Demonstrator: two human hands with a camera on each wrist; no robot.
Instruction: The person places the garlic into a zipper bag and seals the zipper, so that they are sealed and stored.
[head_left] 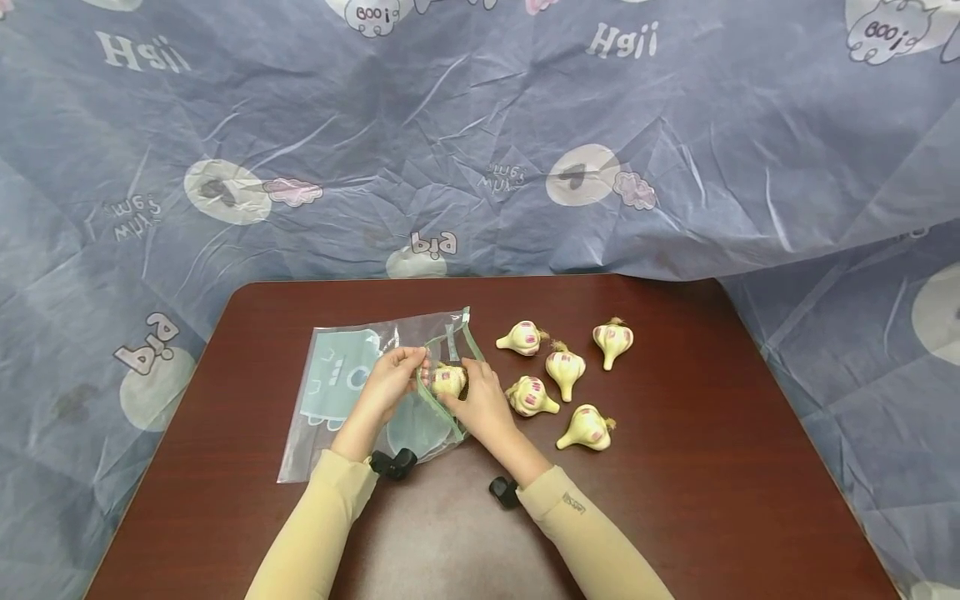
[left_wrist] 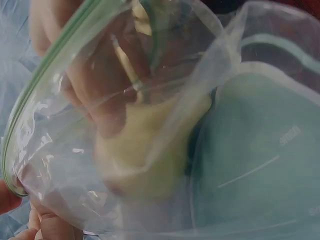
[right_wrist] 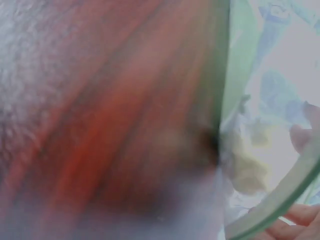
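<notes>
A clear zip bag (head_left: 341,375) with a pale blue-green print and a green zip edge lies on the table, its mouth toward the right. My left hand (head_left: 392,379) pinches the rim of that mouth. At the opening, my right hand (head_left: 483,404) holds a garlic bulb (head_left: 448,381) with purple marks. Through the plastic, the left wrist view shows the garlic bulb (left_wrist: 150,150) and the right hand's fingers (left_wrist: 100,95) on it inside the bag. In the right wrist view, the bulb (right_wrist: 250,172) is blurred beyond the green rim.
Several more garlic bulbs lie right of the bag: one near the back (head_left: 522,338), one farther right (head_left: 613,340), one in the middle (head_left: 566,371), one close to my right hand (head_left: 531,397) and one nearer me (head_left: 587,428). A patterned cloth (head_left: 465,167) hangs behind the brown table (head_left: 697,417).
</notes>
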